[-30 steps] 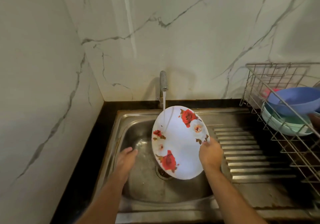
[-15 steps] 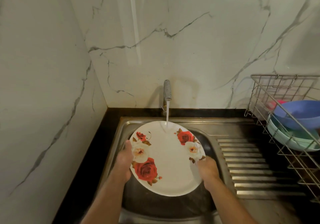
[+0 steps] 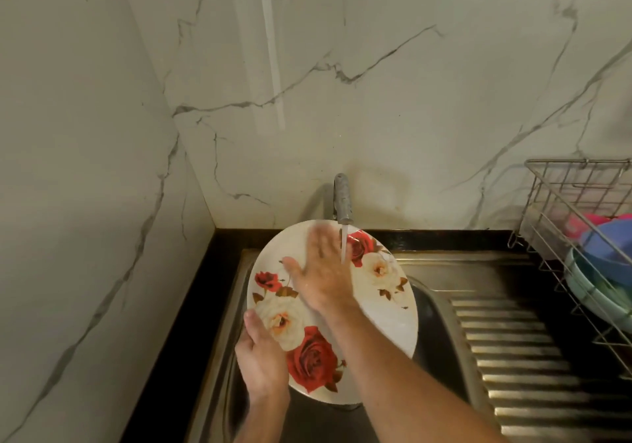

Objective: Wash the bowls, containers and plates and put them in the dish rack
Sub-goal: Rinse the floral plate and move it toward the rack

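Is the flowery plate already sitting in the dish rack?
No, the rose-patterned plate is over the sink under the running tap, held by the left hand and rubbed by the right hand.

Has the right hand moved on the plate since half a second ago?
Yes. The right hand left the plate's right edge and now lies flat across its face, up toward the tap.

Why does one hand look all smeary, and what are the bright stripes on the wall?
Head view: the right hand lies flat on the white rose-printed plate with blurred fingertips, probably from moving; the left hand gripping the rim looks sharper. Head view: the stripes are glare on the glossy marble wall, and the wide lens bends its edges.
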